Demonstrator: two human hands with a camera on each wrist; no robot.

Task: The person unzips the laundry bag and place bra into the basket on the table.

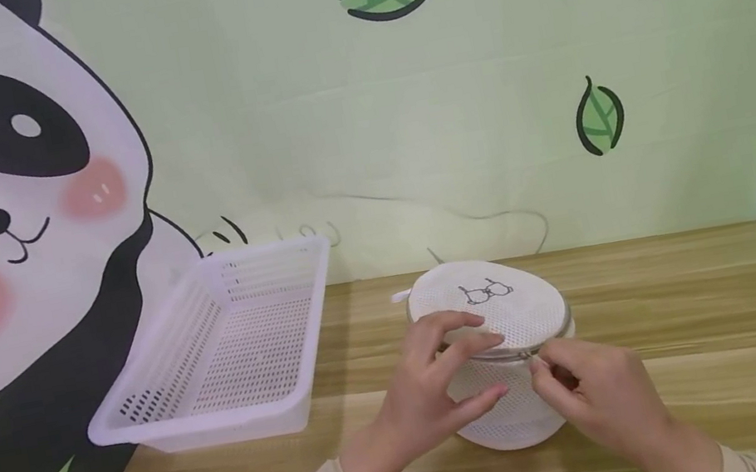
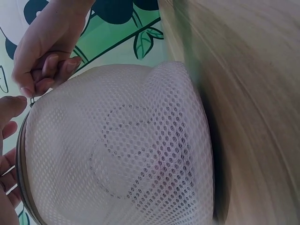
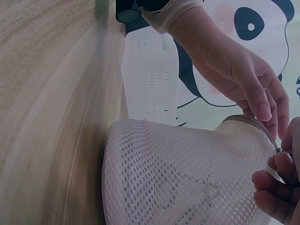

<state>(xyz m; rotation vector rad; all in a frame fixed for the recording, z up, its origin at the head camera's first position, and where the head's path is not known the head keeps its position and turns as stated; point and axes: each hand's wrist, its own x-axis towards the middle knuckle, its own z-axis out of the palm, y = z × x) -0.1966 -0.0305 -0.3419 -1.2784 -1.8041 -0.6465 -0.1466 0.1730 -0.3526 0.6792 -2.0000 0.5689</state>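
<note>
A round white mesh laundry bag (image 1: 512,415) stands on the table, with a small glasses drawing (image 1: 487,292) on its top. A grey zipper (image 2: 19,161) runs around the rim of the top and looks closed along the stretch in view. At the front of that rim my right hand (image 1: 606,390) pinches the zipper pull (image 3: 279,150) between thumb and fingers. My left hand (image 1: 420,389) is spread beside it, fingertips over the near left edge of the top and thumb in front of the mesh side. Dark printed lines show on the bag's side in both wrist views.
A white slotted plastic basket (image 1: 253,414) sits to the left of the bag on the wood-grain table (image 1: 731,342). Behind rises a green backdrop (image 1: 296,115) with a panda and leaves. A white tab (image 1: 400,296) sticks out from the bag's far left.
</note>
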